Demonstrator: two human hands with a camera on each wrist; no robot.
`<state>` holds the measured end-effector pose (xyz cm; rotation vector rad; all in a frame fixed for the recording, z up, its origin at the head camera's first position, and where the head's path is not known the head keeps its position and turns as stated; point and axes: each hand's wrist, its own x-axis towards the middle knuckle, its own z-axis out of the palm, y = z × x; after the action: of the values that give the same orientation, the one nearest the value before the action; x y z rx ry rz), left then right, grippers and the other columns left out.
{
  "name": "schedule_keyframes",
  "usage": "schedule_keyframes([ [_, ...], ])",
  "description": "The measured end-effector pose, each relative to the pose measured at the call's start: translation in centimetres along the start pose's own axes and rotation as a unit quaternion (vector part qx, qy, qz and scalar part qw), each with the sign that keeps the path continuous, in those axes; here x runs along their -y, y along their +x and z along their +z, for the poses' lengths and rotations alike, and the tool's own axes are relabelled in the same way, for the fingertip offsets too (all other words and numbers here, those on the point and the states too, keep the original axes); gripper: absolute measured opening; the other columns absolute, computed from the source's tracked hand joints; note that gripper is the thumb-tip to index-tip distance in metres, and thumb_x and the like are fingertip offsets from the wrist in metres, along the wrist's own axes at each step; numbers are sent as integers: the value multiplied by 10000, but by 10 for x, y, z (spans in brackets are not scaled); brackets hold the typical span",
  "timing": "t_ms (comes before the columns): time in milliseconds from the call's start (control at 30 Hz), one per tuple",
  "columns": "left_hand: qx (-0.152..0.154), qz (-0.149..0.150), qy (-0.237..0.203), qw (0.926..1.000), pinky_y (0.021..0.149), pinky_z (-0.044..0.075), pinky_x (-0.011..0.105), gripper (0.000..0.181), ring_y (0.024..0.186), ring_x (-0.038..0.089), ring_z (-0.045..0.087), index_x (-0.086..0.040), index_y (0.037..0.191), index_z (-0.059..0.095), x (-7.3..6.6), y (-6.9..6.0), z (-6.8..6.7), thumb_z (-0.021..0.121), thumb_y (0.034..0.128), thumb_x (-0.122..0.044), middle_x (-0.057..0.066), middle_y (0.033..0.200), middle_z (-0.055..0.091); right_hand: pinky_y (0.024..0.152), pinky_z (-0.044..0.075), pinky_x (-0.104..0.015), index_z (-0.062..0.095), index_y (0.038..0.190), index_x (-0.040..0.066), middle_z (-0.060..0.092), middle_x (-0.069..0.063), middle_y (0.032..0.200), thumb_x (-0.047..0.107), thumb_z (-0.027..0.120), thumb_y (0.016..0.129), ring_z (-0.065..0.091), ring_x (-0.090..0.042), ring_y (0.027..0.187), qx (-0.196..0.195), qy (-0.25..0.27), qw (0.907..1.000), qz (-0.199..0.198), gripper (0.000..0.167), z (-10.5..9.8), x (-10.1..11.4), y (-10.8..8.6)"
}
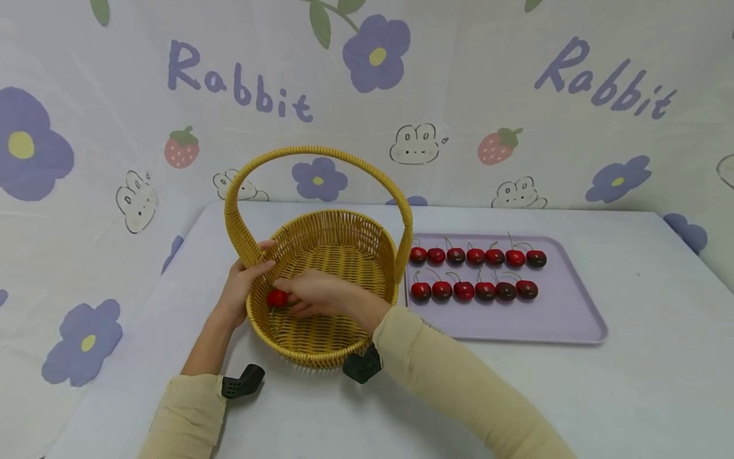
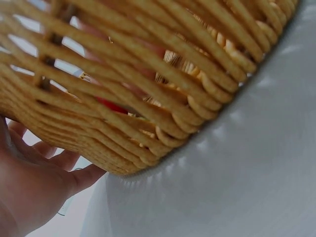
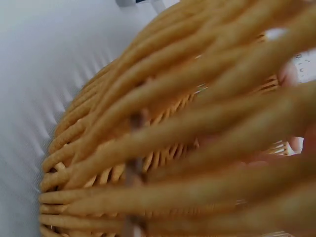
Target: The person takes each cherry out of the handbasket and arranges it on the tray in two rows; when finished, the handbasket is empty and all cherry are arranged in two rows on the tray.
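Observation:
A yellow woven basket with a tall arched handle stands on the table. My left hand grips its left side where the handle meets the rim; in the left wrist view that hand lies against the outer weave. Inside the basket, near its left wall, my right hand pinches a red cherry whose stem hangs downward. Only a sliver of red shows through the weave in the left wrist view. Basket strands fill most of the right wrist view and largely hide the right hand.
Right of the basket lies a light purple tray bearing two rows of stemmed cherries, several in each. The table has a white cover. Behind it hangs a printed cloth with flowers and rabbits.

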<state>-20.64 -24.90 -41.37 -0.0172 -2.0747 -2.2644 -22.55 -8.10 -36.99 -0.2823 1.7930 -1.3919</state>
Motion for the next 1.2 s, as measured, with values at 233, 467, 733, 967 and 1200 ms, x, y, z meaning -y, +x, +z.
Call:
schedule_keyframes([
  [233, -46, 22, 16, 10000, 1084, 212, 392, 426, 1295, 250, 317, 21, 1388, 378, 0, 0, -1, 452, 975, -55, 115, 1422, 335, 870, 492, -374, 538, 1248, -56, 585, -131, 1034, 190, 537, 988, 613, -286, 997, 168, 66, 9998, -28, 359, 6, 1, 6],
  [467, -36, 19, 43, 10000, 1064, 241, 369, 419, 1275, 241, 338, 5, 1390, 383, 0, -1, 0, 442, 980, -60, 119, 1416, 350, 843, 506, -359, 577, 1083, -54, 593, -88, 961, 75, 609, 934, 604, -195, 816, 119, 126, 9993, -329, 200, 12, 1, 9],
  [733, -53, 31, 79, 10000, 1034, 260, 365, 419, 1243, 270, 357, 11, 1385, 383, 0, 0, 0, 442, 977, -63, 143, 1384, 366, 816, 517, -344, 579, 1198, -74, 636, -98, 989, 39, 651, 897, 654, -226, 932, -103, 169, 9975, -676, 329, 16, 3, 8],
  [967, -37, -49, 129, 9999, 1012, 303, 345, 424, 1250, 240, 359, 2, 1394, 378, 0, 0, 0, 447, 983, -73, 125, 1402, 351, 820, 516, -350, 613, 1174, -45, 637, -80, 973, 68, 675, 882, 653, -233, 956, -533, 256, 9949, -820, 319, 11, 4, 6],
  [1200, -80, -111, 167, 9998, 1019, 300, 380, 422, 1232, 246, 385, -13, 1390, 391, -1, 1, 0, 457, 981, -88, 136, 1408, 355, 833, 512, -359, 617, 1189, 22, 655, -54, 976, 172, 699, 879, 636, -256, 974, -751, 144, 9936, -832, 354, -7, 4, 0],
])
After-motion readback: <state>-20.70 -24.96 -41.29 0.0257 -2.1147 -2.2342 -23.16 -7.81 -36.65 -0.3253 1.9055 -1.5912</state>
